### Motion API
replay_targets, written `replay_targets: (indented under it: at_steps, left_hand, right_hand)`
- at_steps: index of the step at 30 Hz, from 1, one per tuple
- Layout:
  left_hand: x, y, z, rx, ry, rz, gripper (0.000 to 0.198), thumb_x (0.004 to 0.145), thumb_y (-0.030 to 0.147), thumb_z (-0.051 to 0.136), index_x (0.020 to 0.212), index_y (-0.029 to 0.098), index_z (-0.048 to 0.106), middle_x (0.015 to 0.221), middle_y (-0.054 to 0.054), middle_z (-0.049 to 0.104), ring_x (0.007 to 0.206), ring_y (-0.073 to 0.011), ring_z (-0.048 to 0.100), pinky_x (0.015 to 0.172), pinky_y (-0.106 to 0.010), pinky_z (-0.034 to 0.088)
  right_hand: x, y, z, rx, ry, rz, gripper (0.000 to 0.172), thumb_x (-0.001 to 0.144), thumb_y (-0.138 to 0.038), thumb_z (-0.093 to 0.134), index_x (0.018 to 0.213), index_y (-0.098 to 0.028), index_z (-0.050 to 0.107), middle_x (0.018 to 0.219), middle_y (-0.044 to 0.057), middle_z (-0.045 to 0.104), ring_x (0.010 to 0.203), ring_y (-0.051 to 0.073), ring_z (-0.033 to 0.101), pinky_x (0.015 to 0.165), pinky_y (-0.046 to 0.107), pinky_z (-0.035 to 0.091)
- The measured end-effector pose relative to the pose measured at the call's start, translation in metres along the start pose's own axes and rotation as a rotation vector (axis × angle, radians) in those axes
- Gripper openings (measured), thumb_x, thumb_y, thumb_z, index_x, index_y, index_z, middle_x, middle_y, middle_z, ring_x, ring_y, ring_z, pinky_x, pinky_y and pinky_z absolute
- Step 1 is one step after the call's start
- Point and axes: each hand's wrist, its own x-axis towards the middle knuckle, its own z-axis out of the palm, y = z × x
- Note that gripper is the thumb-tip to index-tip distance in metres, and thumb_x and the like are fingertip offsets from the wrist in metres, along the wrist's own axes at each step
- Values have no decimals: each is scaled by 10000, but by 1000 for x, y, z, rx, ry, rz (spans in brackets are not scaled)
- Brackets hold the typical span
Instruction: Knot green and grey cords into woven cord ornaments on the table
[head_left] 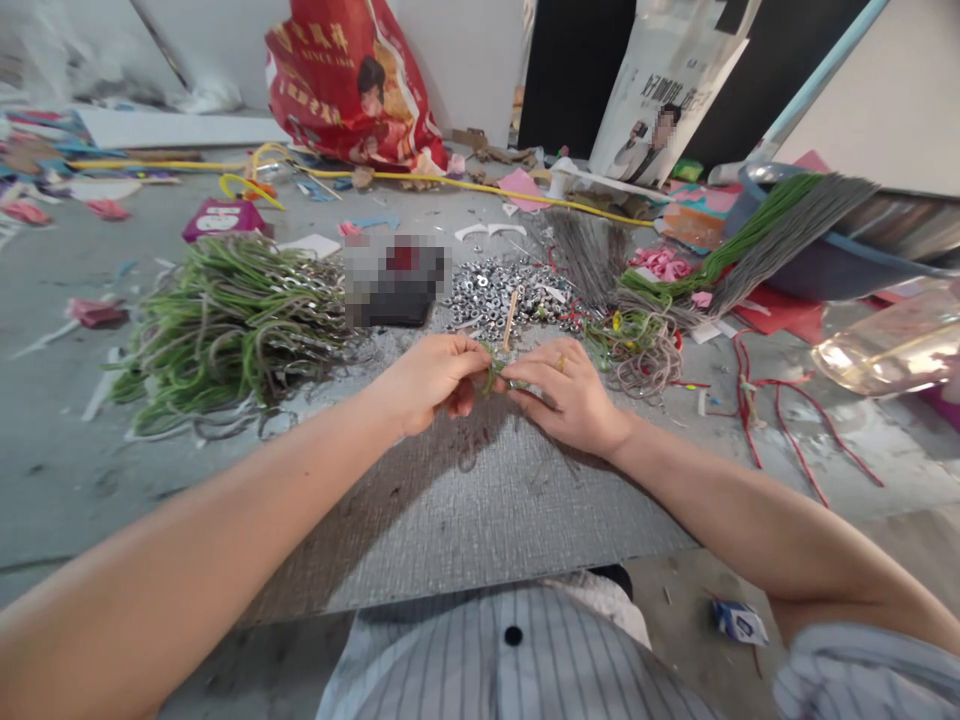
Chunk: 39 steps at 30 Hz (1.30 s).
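Both hands meet over the near middle of the grey table (450,510). My left hand (442,378) is closed in a pinch on a short green cord (490,378). My right hand (564,392), with a ring on one finger, pinches at the cord's other side, where a small shiny metal piece seems to sit; its kind is too small to make out. Just beyond the fingers lies a pile of small metal rings or nuts (487,295), with a thin wooden stick (511,318) on it. Left of my hands is a big heap of green and grey cords (232,335) with metal ends.
A blurred dark object (397,285) lies beside the metal pile. Green and grey strands (780,235) hang over a blue basin (847,262). Red cords (780,395) and a clear bottle (892,345) lie at right. A red bag (330,90) stands behind a yellow cord (450,182).
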Motion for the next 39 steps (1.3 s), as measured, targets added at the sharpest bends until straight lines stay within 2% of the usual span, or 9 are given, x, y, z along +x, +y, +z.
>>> replay_targets:
  at_steps: [4, 10, 16, 17, 19, 22, 26, 33, 39]
  left_hand:
    - [-2, 0, 8, 15, -10, 25, 153, 840, 209, 415, 733, 185, 521, 394, 60, 398, 328, -78, 425, 348, -216, 302]
    - [-4, -1, 15, -104, -26, 5, 159, 822, 182, 436, 666, 185, 469, 362, 72, 390, 301, -73, 409, 328, -190, 274]
    - [-7, -3, 5, 3, 259, 321, 20, 759, 176, 506, 779, 174, 512, 541, 62, 501, 367, -40, 392, 368, -180, 282]
    - [-9, -2, 5, -39, 232, 343, 97, 755, 155, 489, 845, 177, 515, 523, 67, 483, 376, -51, 409, 378, -182, 299]
    - [-12, 1, 4, -142, 44, 333, 221, 747, 117, 440, 948, 173, 509, 511, 61, 484, 404, -78, 469, 416, -200, 371]
    - [-14, 4, 6, -279, -128, 308, 269, 713, 101, 433, 964, 156, 512, 658, 18, 567, 474, -92, 537, 474, -233, 448]
    - [-9, 1, 9, -321, -131, 289, 284, 675, 91, 466, 947, 140, 530, 695, 11, 568, 531, -87, 537, 525, -234, 455]
    - [-5, -4, 10, -82, -46, 382, 171, 725, 166, 506, 879, 134, 574, 600, 40, 501, 514, -73, 442, 505, -212, 374]
    - [-3, -9, 9, 127, 77, 506, 115, 746, 239, 525, 773, 148, 590, 686, 1, 615, 622, -104, 540, 588, -230, 434]
  right_hand:
    - [1, -6, -3, -104, -17, -103, 230, 925, -271, 427, 984, -244, 648, 888, 29, 681, 860, 170, 559, 781, 339, 338]
    - [2, -6, 0, -67, 9, -156, 196, 907, -233, 464, 879, -228, 657, 812, 10, 689, 816, 160, 555, 775, 332, 332]
    - [2, -1, 0, 241, 111, 111, 83, 841, -192, 563, 802, -217, 633, 734, -16, 670, 746, 134, 587, 759, 304, 397]
    - [2, -1, 0, 293, 131, 136, 69, 829, -183, 581, 800, -216, 634, 740, -16, 670, 749, 131, 588, 751, 298, 410]
    - [2, 0, 1, 384, 166, 159, 60, 811, -167, 605, 799, -212, 641, 748, -8, 663, 765, 130, 589, 733, 285, 432]
    - [2, 0, 2, 460, 193, 189, 54, 803, -173, 618, 795, -212, 654, 724, -7, 639, 762, 128, 580, 718, 280, 447]
    - [2, 1, 4, 508, 185, 248, 40, 799, -200, 628, 780, -219, 658, 724, -10, 627, 747, 124, 570, 723, 290, 450]
    - [2, 2, 7, 517, 192, 299, 40, 800, -208, 593, 763, -204, 609, 742, -3, 601, 714, 115, 545, 662, 274, 440]
    - [1, 1, 4, 399, 188, 240, 50, 797, -174, 552, 761, -207, 566, 749, 0, 587, 732, 126, 543, 681, 278, 438]
